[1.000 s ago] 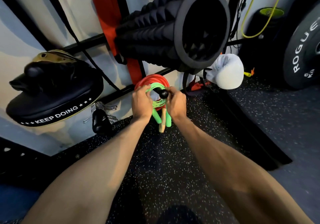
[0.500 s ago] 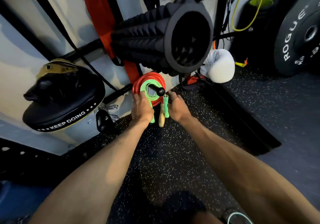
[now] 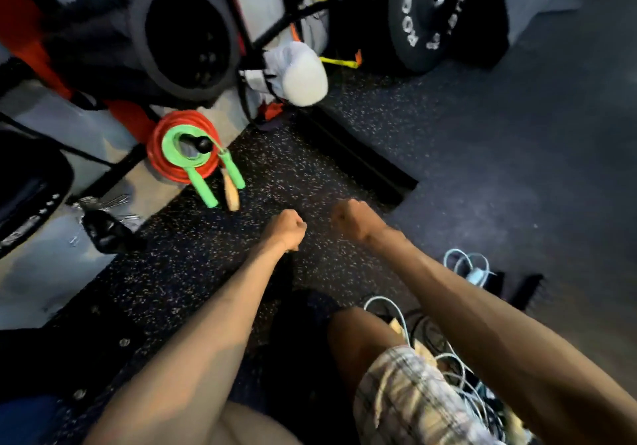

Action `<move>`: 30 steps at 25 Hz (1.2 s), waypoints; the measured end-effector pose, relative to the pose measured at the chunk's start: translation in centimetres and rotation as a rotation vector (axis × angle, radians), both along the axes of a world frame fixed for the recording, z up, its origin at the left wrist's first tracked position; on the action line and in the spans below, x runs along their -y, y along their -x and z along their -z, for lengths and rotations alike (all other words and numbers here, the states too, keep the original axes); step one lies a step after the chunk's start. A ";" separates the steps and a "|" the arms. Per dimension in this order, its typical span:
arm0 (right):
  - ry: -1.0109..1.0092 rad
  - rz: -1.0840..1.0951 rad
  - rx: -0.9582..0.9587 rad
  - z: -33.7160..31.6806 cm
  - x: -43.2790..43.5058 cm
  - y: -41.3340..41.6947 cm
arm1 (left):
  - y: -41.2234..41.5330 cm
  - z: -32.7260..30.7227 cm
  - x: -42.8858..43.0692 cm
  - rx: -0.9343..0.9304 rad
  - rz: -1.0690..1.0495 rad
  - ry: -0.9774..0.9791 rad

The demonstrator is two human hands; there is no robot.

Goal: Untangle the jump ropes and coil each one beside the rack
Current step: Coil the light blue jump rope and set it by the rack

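Note:
A green jump rope (image 3: 174, 150) hangs coiled on a black peg (image 3: 203, 144) of the rack, over a coiled red rope (image 3: 162, 165). Its green handles (image 3: 201, 188) and a wooden handle (image 3: 231, 193) dangle below the coils. My left hand (image 3: 287, 227) and my right hand (image 3: 351, 219) hover side by side over the speckled floor, below and right of the coils. The fingers of both are curled and neither holds anything. A tangle of pale blue rope (image 3: 458, 369) lies on the floor at the lower right, beside my knee.
A black foam roller (image 3: 186, 31) and a white boxing glove (image 3: 303, 79) hang above the coils. A black weight plate (image 3: 431, 14) leans at the back right. A focus pad (image 3: 27, 196) sits at the left. A black floor rail (image 3: 362, 162) crosses the mat.
Both hands have let go of the green rope at the peg and drawn back toward me. The view has swung down and right, bringing the pale blue tangle into sight.

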State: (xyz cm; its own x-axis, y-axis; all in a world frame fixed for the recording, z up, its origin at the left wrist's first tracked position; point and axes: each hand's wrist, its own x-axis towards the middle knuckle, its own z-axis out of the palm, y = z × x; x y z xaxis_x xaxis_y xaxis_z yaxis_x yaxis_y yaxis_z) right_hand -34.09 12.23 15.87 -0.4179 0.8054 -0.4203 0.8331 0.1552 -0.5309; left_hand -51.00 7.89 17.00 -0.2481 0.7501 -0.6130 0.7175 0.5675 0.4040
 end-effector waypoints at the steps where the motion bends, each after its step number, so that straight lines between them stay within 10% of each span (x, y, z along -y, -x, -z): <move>1: -0.009 0.044 0.005 0.3 0.4 -2.0 | -1.9 0.4 -0.4 0.022 0.035 0.013; 15: 0.238 0.669 0.246 6.8 10.5 -24.8 | -29.4 10.0 3.7 0.232 0.468 0.112; 30: 0.146 1.024 -0.158 8.9 17.5 -25.1 | -32.5 13.0 7.5 0.290 0.187 -0.027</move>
State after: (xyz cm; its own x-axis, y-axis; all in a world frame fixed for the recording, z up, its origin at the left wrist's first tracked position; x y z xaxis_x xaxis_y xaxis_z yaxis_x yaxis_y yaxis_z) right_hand -8.97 -5.26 7.01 0.3770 0.7512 -0.5418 0.4493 -0.6599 -0.6023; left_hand -18.48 0.43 3.99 0.0765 0.7829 -0.6174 0.6614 0.4235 0.6191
